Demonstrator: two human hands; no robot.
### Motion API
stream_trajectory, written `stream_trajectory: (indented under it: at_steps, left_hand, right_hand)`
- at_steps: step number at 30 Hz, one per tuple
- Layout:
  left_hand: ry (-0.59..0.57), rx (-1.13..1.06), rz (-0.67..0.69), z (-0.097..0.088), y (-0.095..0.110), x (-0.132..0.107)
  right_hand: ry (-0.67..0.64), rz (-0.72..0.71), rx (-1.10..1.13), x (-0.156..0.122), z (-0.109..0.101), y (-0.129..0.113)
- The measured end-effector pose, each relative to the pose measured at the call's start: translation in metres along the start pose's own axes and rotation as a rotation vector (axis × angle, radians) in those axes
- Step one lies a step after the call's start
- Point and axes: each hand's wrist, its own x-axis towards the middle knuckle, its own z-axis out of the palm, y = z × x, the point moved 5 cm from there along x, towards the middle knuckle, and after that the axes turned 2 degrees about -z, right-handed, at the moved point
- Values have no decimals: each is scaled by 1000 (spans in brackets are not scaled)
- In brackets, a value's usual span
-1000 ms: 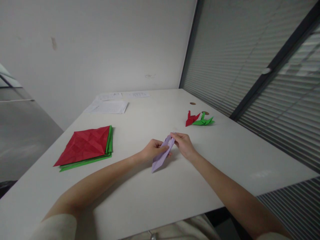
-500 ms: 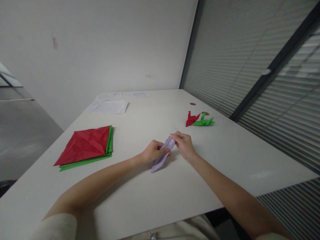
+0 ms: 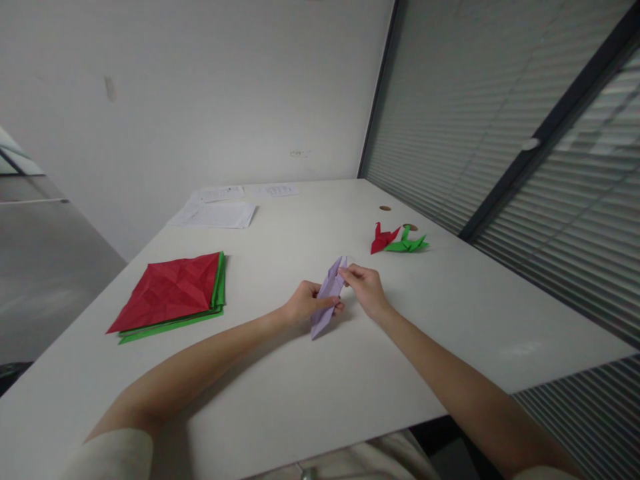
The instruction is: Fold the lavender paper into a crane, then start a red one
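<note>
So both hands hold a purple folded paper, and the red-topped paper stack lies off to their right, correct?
Not quite: the red-topped paper stack lies to the left, as the head view shows. The left hand and right hand do hold the purple folded paper.

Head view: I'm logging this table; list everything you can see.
Paper: one, purple, centre
Red bird: one, red, right
Green bird: one, green, beside it
Red sheet: one, red, left
Green sheets: several, green, beneath it
Documents: several, white, far left
Holes: two, brown, right
Table: one, white, centre
Wall: one, whitish, back
Blinds: uncounted, grey, right
Posts: two, dark, right
Unclear object: one, black, left
Sleeves: two, pale, bottom
Arms: two, bare, bottom
Left grip: one, bare, holding paper
Right grip: one, bare, holding paper
</note>
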Motion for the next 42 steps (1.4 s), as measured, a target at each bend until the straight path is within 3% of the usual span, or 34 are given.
stream_trajectory:
  at_steps: [3, 8, 14, 30, 42]
  left_hand:
    - [1, -34, -21, 1, 0, -1]
    - [10, -79, -5, 4, 3, -3]
    - [-9, 1, 88, 5, 7, -4]
    - [-132, -28, 33, 10, 11, -10]
    - [-109, -67, 25, 9, 7, -8]
  right_hand:
    - [4, -9, 8, 0, 0, 0]
    - [-172, 120, 51, -5, 12, 5]
    - [-163, 150, 91, -6, 15, 4]
    - [-333, 229, 308, -18, 25, 2]
    - [-214, 263, 370, -11, 21, 15]
